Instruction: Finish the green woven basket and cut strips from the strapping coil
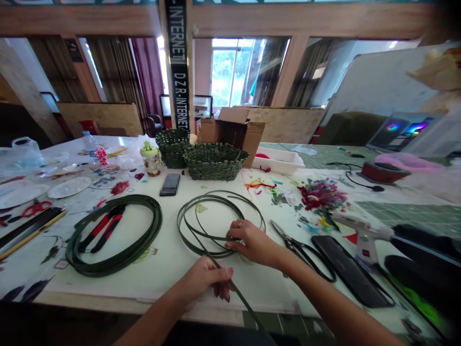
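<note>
My left hand (207, 281) is closed on a dark green flat strip (239, 298) near the table's front edge; the strip runs down to the right past the edge. That strip leads up into a loose coil of green strip (216, 211) lying on the white table. My right hand (252, 242) pinches the coil's near side with its fingers curled. A larger, thicker coil of green strip (115, 235) lies to the left, with red-handled pliers (103, 230) inside it.
Black scissors (298, 247), a dark phone (347, 269) and a glue gun (363, 235) lie right of my hands. Two woven green baskets (214, 161), a cardboard box (232, 129), a jar (151, 158) and coloured scraps (320, 192) stand farther back. A ruler (30, 230) lies at the left.
</note>
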`<state>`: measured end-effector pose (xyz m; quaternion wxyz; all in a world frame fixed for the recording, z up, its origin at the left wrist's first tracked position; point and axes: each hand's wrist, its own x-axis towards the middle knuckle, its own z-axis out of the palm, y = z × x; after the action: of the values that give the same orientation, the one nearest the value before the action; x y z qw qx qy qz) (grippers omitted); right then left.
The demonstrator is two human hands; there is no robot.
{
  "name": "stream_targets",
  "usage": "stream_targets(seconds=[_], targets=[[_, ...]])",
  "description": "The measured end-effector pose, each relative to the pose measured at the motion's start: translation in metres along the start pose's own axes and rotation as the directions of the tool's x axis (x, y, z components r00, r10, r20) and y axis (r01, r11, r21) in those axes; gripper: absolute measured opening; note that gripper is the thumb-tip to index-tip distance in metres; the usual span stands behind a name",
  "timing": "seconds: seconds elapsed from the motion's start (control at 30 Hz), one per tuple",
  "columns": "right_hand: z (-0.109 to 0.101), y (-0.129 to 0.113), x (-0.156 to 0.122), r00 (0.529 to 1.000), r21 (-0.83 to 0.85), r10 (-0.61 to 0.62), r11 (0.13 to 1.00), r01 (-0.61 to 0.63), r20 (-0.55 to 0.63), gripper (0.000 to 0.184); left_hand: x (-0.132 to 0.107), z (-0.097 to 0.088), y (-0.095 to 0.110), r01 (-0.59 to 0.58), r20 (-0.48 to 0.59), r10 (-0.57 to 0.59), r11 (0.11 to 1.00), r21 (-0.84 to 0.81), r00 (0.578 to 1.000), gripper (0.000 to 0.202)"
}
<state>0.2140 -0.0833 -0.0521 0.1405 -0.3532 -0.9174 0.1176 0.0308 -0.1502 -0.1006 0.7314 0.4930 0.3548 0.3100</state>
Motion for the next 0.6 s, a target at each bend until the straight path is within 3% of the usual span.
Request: stream_targets(seconds=[0.17, 0.27, 0.4, 0.5, 0.6], targets=[[0.017, -0.038, 0.02, 0.995, 0.152, 0.096, 0.984, -0.096, 0.004, 0.014, 0.004, 0.006, -0.012, 0.0, 0.084, -0.003, 0.999, 0.034, 0.996, 0.045], [0.021, -0.045, 0.027, 0.99, 0.218, 0.126, 0.97, -0.11, -0.06, 0.015, 0.002, 0.004, -0.008, -0.021, 0.091, 0.02, 1.0, 0.007, 0.996, 0.047], [0.009, -0.039, 0.021, 0.978, 0.426, 0.17, 0.899, -0.104, -0.12, 0.017, -0.003, -0.011, 0.013, -0.134, -0.057, 0.129, 0.987, -0.089, 0.99, 0.04], [0.0, -0.035, 0.01, 0.982, 0.641, 0.169, 0.764, -0.076, -0.085, 0.02, -0.005, -0.024, 0.026, -0.247, -0.199, 0.215, 0.957, -0.15, 0.956, 0.035], [0.0, -0.038, 0.002, 0.99, 0.765, 0.14, 0.64, -0.072, -0.025, 0.023, -0.007, -0.032, 0.031, -0.3, -0.238, 0.251, 0.933, -0.197, 0.938, 0.04]])
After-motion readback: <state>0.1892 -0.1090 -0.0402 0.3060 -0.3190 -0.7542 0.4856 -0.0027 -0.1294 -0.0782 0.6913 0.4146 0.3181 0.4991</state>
